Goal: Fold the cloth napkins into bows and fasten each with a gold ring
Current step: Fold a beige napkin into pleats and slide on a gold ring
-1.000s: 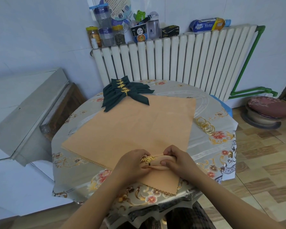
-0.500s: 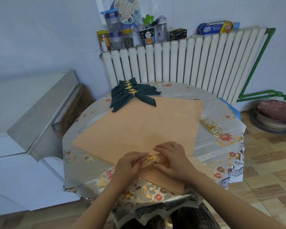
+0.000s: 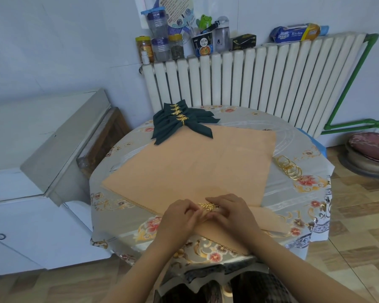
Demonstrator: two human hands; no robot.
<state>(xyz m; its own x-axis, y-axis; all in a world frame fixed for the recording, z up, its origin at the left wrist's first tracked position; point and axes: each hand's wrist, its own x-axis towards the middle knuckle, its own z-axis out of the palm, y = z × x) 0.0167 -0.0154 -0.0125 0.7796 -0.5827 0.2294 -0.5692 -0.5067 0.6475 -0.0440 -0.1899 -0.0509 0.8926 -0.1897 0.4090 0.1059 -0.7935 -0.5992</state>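
A folded peach napkin (image 3: 269,219) lies at the table's near edge with a gold leaf ring (image 3: 208,206) around its middle. My left hand (image 3: 179,217) pinches the napkin and ring from the left. My right hand (image 3: 234,213) presses on the napkin just right of the ring. A stack of flat peach napkins (image 3: 195,165) covers the table's middle. Several dark green napkin bows (image 3: 179,123) with gold rings lie at the far left. Several loose gold rings (image 3: 289,167) sit at the right.
The round table (image 3: 293,193) has a floral cloth. A white radiator (image 3: 260,79) with jars and packets on top stands behind it. A grey cabinet (image 3: 53,136) is at the left, a cushioned stool (image 3: 370,149) at the far right.
The raised folded napkin has come down flat on the stack. My right hand went from gripping its end to pressing on it. The camera view shifted left and up.
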